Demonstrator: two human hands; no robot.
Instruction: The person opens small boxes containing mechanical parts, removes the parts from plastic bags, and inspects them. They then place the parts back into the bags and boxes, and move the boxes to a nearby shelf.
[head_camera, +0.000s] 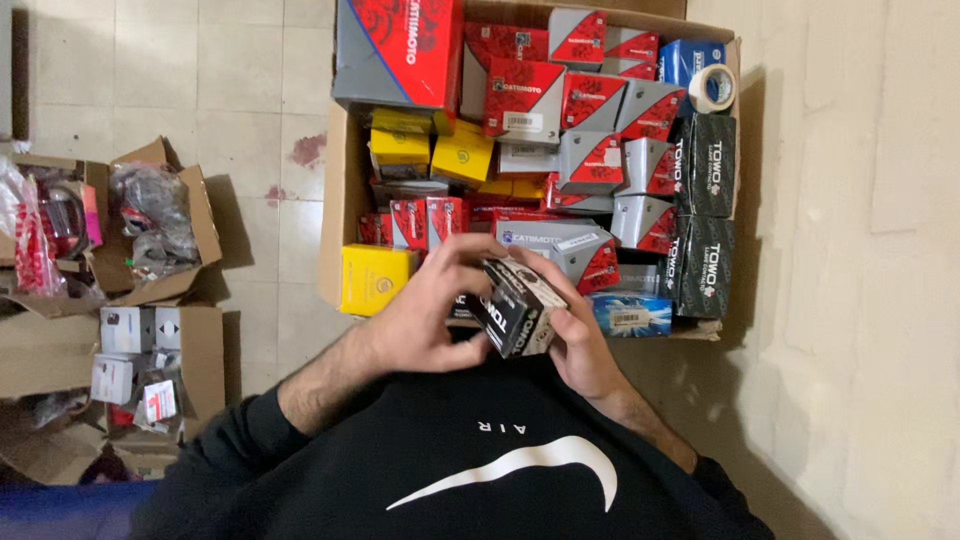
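A small black-and-white carton (518, 306) is held in front of my chest between both hands. My left hand (425, 310) wraps its left side, fingers curled over the top. My right hand (580, 345) grips its right side and underside. Just beyond the hands stands a big open cardboard box (340, 200) packed with several red-and-grey, yellow, black and blue cartons.
A roll of tape (712, 87) lies in the big box's far right corner. At the left stand open cardboard boxes (195, 215) with bagged parts and small white cartons (128, 330). Tiled floor (230, 90) lies between them; a pale wall (860, 250) runs along the right.
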